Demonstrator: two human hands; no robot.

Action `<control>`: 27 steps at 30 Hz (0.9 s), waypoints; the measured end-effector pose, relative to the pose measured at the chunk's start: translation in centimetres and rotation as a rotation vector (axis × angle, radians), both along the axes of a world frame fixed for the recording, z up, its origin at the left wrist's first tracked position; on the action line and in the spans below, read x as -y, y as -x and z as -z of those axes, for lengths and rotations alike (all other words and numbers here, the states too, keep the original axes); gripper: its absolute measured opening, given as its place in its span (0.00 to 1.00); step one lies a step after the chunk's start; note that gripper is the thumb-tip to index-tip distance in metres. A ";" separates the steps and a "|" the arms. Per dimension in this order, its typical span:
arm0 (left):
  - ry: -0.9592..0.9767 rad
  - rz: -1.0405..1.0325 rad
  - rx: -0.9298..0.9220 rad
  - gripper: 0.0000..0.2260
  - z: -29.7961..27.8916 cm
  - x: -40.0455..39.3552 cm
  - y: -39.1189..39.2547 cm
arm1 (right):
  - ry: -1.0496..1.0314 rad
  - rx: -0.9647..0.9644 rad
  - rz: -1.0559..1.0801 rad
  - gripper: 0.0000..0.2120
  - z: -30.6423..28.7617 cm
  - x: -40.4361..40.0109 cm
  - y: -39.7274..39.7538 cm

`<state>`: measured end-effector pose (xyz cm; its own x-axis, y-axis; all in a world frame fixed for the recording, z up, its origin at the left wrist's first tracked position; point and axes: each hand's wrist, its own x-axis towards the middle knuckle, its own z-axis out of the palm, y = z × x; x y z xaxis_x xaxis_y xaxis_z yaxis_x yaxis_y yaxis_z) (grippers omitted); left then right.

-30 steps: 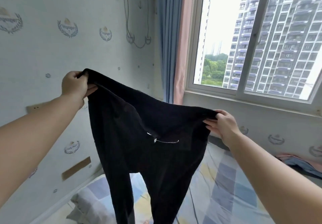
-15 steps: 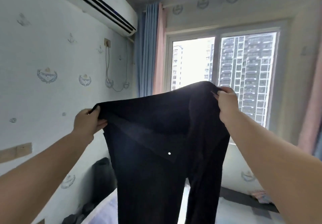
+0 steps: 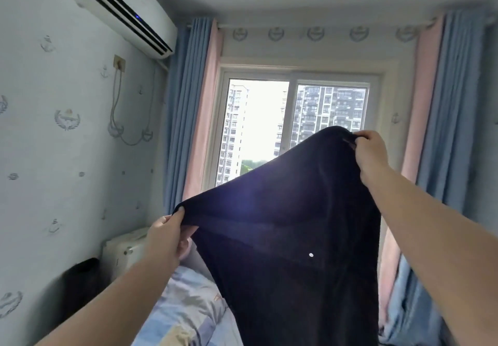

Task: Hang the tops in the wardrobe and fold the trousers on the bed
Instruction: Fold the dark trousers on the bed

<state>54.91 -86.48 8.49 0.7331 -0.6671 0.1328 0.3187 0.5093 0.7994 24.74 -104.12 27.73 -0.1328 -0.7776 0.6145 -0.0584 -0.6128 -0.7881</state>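
Dark navy trousers held up in the air, centre and lower right of frame, over the bed. Left hand, lower centre-left: thumb on top, fingers curled under, pinching one corner of the waistband. Right hand, right of centre and higher up: fingers closed round the other waistband corner, fabric bunched in the grip. Waistband stretched taut between the two hands, slanting up from left to right. Rest of the trousers hangs down out of the bottom edge of frame; legs not visible separately. Small pale dot, maybe a button or rivet, on the front cloth, hard to tell which. Both forearms bare, coming in from the lower corners.

Below the left forearm, bed with blue and cream checked bedding, bottom centre-left. White box-like item by the wall just behind the left hand, dark object beside it, unclear what. Window behind the trousers, centre of frame, tower blocks outside. Blue and pink curtains on both sides of it. Air conditioner upper left, small blue light on. Wall socket with a cable hanging, left wall, patterned wallpaper.
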 end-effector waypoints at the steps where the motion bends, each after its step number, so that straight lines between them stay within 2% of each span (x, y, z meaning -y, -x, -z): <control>1: -0.004 0.014 -0.055 0.07 0.8 0.2 0.2 | 0.000 -0.014 -0.005 0.14 -0.2 0.3 -0.5; 5: -0.022 0.014 -0.233 0.05 5.6 0.0 -0.4 | -0.038 -0.113 -0.021 0.15 2.4 2.0 -4.3; 9: -0.055 -0.048 -0.445 0.06 12.5 -1.6 -3.4 | -0.132 -0.265 -0.100 0.14 9.4 4.9 -10.4; 12: -0.081 -0.131 -0.544 0.07 18.6 -3.7 -7.8 | -0.194 -0.394 -0.157 0.14 16.5 6.5 -17.1; 16: -0.197 -0.226 -0.627 0.05 25.2 -6.3 -12.9 | -0.288 -0.504 -0.207 0.14 25.4 8.1 -24.9; 19: -0.343 -0.373 -0.712 0.04 31.9 -9.1 -18.9 | -0.352 -0.612 -0.283 0.13 34.4 8.2 -34.3; 27: -0.548 -0.546 -0.934 0.04 46.7 -14.5 -32.5 | -0.654 -0.726 -0.404 0.15 55.7 6.2 -55.1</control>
